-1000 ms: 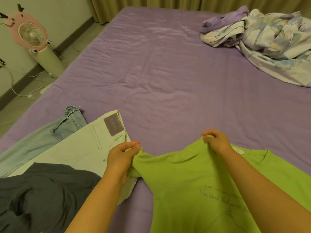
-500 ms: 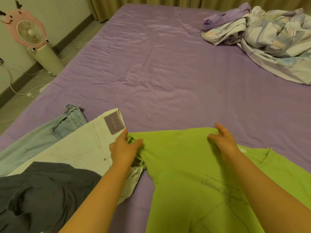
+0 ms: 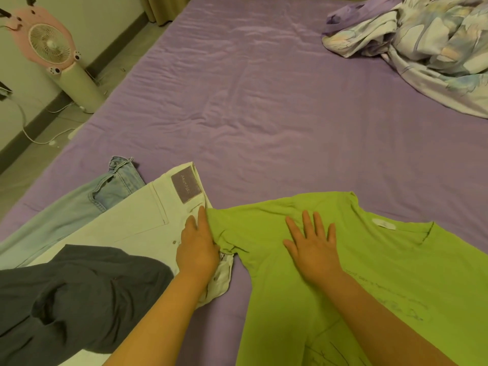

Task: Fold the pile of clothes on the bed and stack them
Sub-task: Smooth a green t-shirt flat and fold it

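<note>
Green shirt (image 3: 343, 260) lies near right on the bed (image 3: 264, 101). Your right hand (image 3: 314, 249) presses it, fingers spread; left hand (image 3: 196, 247) flat at its sleeve. Smoothing step; fold next.

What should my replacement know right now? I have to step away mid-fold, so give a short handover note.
Left hand: fingers straight, at the green T-shirt's sleeve edge, over the white trousers.
Right hand: flat, fingers spread, pressing the T-shirt near its shoulder.
T-shirt lies spread on the purple bed; blue jeans and a dark grey garment lie to the left, unfolded.
Done: T-shirt laid out.
Left: fold everything, then stack.
</note>
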Tool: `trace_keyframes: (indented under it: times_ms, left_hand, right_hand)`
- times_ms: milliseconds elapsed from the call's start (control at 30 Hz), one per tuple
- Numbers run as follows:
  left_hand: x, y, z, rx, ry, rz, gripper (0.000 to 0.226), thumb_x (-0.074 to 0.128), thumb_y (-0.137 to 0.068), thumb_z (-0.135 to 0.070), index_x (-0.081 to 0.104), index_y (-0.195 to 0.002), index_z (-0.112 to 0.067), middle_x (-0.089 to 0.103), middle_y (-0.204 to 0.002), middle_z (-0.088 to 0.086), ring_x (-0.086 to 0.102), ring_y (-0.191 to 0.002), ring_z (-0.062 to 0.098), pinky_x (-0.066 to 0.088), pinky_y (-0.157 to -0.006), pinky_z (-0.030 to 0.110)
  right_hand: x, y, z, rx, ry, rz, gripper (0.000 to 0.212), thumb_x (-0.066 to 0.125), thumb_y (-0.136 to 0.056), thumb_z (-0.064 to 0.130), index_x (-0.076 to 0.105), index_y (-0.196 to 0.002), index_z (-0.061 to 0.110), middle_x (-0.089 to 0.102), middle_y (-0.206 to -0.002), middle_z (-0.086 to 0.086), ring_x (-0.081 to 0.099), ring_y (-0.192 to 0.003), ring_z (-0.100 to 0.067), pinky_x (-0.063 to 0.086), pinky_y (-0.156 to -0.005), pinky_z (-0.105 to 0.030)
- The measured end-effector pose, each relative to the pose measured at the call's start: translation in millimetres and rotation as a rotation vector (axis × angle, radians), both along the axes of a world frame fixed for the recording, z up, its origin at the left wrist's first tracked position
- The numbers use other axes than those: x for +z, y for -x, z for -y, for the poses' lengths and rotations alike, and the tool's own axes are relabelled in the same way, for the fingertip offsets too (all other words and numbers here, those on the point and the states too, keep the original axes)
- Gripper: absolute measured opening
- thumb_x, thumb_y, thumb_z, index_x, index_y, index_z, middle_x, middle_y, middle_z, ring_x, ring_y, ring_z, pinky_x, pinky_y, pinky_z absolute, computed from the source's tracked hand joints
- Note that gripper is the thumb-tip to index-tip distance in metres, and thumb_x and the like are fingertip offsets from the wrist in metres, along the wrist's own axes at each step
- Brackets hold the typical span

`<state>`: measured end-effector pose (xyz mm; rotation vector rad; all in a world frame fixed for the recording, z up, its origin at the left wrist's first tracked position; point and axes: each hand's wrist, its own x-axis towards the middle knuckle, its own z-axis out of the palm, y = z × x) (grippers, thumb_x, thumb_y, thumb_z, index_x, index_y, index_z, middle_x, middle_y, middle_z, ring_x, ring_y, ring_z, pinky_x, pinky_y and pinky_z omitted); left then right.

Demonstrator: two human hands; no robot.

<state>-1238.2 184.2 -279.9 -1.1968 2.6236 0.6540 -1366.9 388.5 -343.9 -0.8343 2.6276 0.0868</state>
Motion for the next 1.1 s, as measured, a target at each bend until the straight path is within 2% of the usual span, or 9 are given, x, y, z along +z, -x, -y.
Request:
trace_keyframes:
  times_ms: [67,233,333,433,533,633,767,933,1100]
  left_hand:
    - [1,-9,6,0.040,0.030,0.003,0.082,0.061,-0.090,-0.032,0.009,-0.151,-0.018,0.032,-0.141,0.017,0.043,-0.121,0.035,0.043,-0.090,0.042]
    - [8,-31,28,0.195,-0.282,-0.231,0.041,0.061,-0.091,-0.023,0.052,-0.130,-0.016,0.062,-0.118,0.009,0.058,-0.104,0.025,0.039,-0.079,0.029]
    - [25,-51,35,0.244,-0.448,-0.389,0.028,0.061,-0.092,-0.019,0.063,-0.120,-0.016,0.065,-0.087,0.003,0.059,-0.065,0.011,0.048,-0.059,0.023]
    - [39,-66,36,0.306,-0.540,-0.498,0.019,0.056,-0.095,-0.010,0.070,-0.107,-0.011,0.061,-0.063,-0.005,0.049,-0.043,0.005,0.046,-0.047,0.021]
    - [48,-77,38,0.450,-0.614,-0.571,0.016,0.052,-0.095,-0.004,0.068,-0.100,-0.004,0.055,-0.058,0.002,0.049,-0.047,0.009,0.050,-0.048,0.020]
    - [57,-88,33,0.562,-0.755,-0.641,0.013,0.050,-0.097,-0.007,0.063,-0.099,-0.006,0.055,-0.071,0.008,0.054,-0.063,0.013,0.054,-0.058,0.022]
    - [81,-110,40,0.567,-0.735,-0.805,0.015,0.052,-0.097,-0.017,0.063,-0.106,-0.013,0.066,-0.088,0.005,0.064,-0.077,0.011,0.056,-0.071,0.021]
    - [137,-150,74,0.527,-0.678,-1.010,0.016,0.052,-0.097,-0.014,0.068,-0.099,-0.015,0.072,-0.086,0.003,0.069,-0.078,0.014,0.057,-0.073,0.023]
    - [158,-178,99,0.510,-0.664,-0.982,0.019,0.047,-0.099,-0.013,0.066,-0.103,-0.015,0.071,-0.093,0.004,0.069,-0.081,0.013,0.057,-0.074,0.023]
  right_hand:
    - [9,-19,9,0.032,0.060,0.018,0.064,0.016,-0.096,0.060,-0.004,-0.151,0.033,-0.009,-0.160,-0.007,-0.017,-0.145,-0.028,-0.010,-0.114,-0.052]
    - [31,-74,18,0.090,0.210,0.171,0.062,0.025,-0.097,0.056,0.008,-0.152,0.030,-0.006,-0.160,-0.001,-0.014,-0.146,-0.022,-0.004,-0.117,-0.040]
    - [45,-99,32,0.166,0.356,0.228,0.063,0.028,-0.098,0.054,0.010,-0.152,0.027,-0.003,-0.160,0.004,-0.009,-0.147,-0.013,-0.002,-0.118,-0.028]
    - [61,-130,66,0.028,0.669,0.539,0.068,0.043,-0.096,0.048,0.015,-0.152,0.021,0.012,-0.159,0.005,0.008,-0.146,-0.008,0.008,-0.119,-0.025]
    - [69,-147,94,-0.335,0.877,0.721,0.079,0.064,-0.088,0.034,0.019,-0.149,0.013,0.026,-0.154,0.000,0.024,-0.143,-0.013,0.022,-0.117,-0.029]
    - [71,-158,111,-0.555,0.927,0.732,0.087,0.073,-0.082,0.017,0.018,-0.149,0.012,0.027,-0.154,-0.003,0.027,-0.140,-0.013,0.024,-0.110,-0.019]
    - [86,-189,140,-0.307,1.066,0.605,0.063,0.062,-0.089,0.006,0.031,-0.136,0.034,0.035,-0.147,0.009,0.031,-0.135,-0.003,0.025,-0.108,-0.011]
    - [111,-243,186,-0.096,1.047,0.768,0.066,0.066,-0.086,0.023,0.030,-0.138,0.042,0.036,-0.133,0.032,0.034,-0.117,0.022,0.029,-0.093,0.003]
    - [91,-294,198,0.239,0.711,0.847,0.067,0.059,-0.091,0.032,0.025,-0.148,0.027,0.029,-0.152,0.011,0.029,-0.138,-0.004,0.024,-0.109,-0.016]
